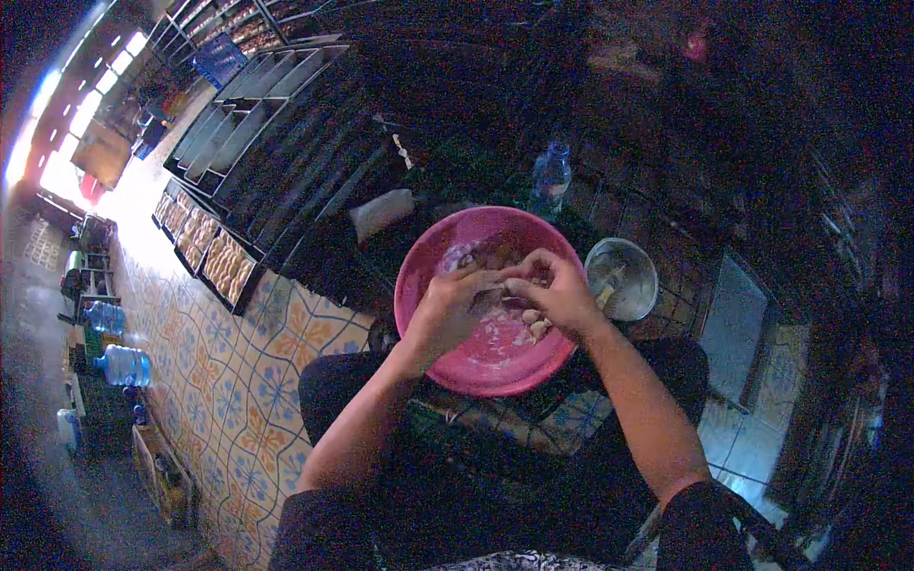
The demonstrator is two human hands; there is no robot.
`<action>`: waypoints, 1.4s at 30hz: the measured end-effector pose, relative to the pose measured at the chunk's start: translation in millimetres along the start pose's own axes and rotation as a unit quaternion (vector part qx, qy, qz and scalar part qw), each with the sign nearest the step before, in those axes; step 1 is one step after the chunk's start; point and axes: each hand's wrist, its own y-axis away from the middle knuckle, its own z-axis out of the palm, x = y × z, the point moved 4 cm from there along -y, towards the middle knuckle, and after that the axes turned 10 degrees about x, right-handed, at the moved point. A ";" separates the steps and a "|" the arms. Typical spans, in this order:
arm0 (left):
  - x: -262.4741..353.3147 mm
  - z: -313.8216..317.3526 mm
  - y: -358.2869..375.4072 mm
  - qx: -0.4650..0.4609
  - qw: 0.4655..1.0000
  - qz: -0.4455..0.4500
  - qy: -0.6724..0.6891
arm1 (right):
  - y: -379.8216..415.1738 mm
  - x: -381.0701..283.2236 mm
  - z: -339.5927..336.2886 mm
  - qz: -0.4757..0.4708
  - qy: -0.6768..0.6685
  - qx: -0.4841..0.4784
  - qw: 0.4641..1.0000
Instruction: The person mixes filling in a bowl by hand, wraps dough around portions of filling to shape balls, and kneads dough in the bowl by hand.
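Note:
Both hands meet over a pink basin (505,373) in front of my lap. My left hand (457,303) is bent at the basin's left side, its fingers reaching toward the other hand; what it holds is too small and blurred to name. My right hand (560,293) has thumb and index finger pinched together near the left fingertips, on something too small to make out. Small pale lumps (536,324) lie in the basin below the right hand, and white residue marks the basin's bottom. Just right of the basin stands a metal bowl (640,276) with a pale object inside.
A clear plastic bottle (551,176) stands behind the basin. At the left are trays of pale elongated pieces (227,265), a dark rack (276,143), large blue water bottles (124,364) and a wooden crate (162,476). A flat pale panel (738,328) is at the right.

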 end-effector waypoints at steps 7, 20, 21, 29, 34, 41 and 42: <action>20.1 -5.4 4.6 -0.025 0.945 0.142 -0.292 | 6.8 -25.5 -2.7 -0.008 0.075 -0.054 0.996; 7.3 -2.0 -2.0 0.022 0.961 0.153 -0.231 | 9.3 -6.8 -7.0 0.191 -0.081 -0.072 0.976; 8.7 -1.5 -2.9 0.003 0.969 0.112 -0.219 | 12.6 -25.1 -5.3 -0.033 0.038 -0.045 0.998; 1.4 -13.5 4.6 -0.092 0.971 -0.175 -0.132 | 22.8 -48.2 9.8 -0.371 0.219 -0.091 0.898; 2.1 -13.8 -2.7 -0.014 0.984 -0.156 -0.083 | 15.5 -44.2 12.9 -0.336 0.291 0.020 0.895; -12.9 -59.0 -15.7 0.060 0.990 -0.124 -0.026 | -6.5 -26.5 -27.3 -0.034 0.018 0.147 0.988; -18.5 -58.3 -16.2 0.003 0.988 0.007 -0.152 | -12.9 -13.2 -30.2 -0.020 -0.027 0.086 0.996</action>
